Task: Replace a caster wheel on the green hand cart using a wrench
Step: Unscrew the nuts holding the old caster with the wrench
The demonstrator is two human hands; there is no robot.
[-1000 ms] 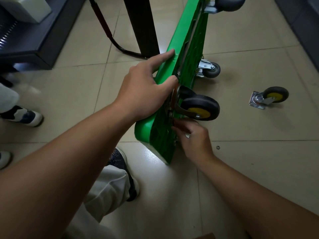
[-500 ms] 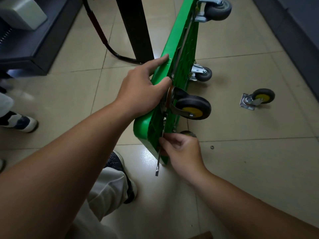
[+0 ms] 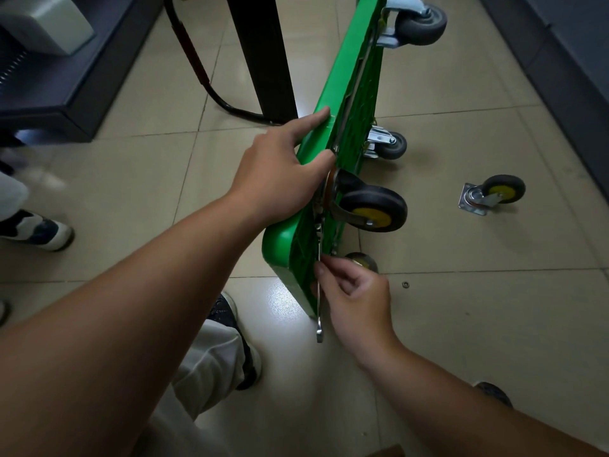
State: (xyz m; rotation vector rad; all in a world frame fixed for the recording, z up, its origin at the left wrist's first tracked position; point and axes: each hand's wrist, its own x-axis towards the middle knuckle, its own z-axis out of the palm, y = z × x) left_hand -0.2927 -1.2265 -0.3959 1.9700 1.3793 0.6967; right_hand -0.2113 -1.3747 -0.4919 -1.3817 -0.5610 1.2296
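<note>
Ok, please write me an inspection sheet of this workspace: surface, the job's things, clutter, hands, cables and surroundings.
Surface: beige tiled floor, glossy, with light glare.
Job's things: green plastic hand cart stands on its edge; black caster with yellow hub sits on its underside; silver metal wrench lies along the underside below that caster; a loose yellow-hubbed caster lies on the floor, apart from the cart.
Clutter: small metal ring on the floor.
Hands: left hand grips the cart's upper edge; right hand pinches the wrench.
Cables: black-and-red curved tube on the floor; cable or handle, cannot tell.
Surroundings: black post, dark cabinet, another person's shoe.
</note>
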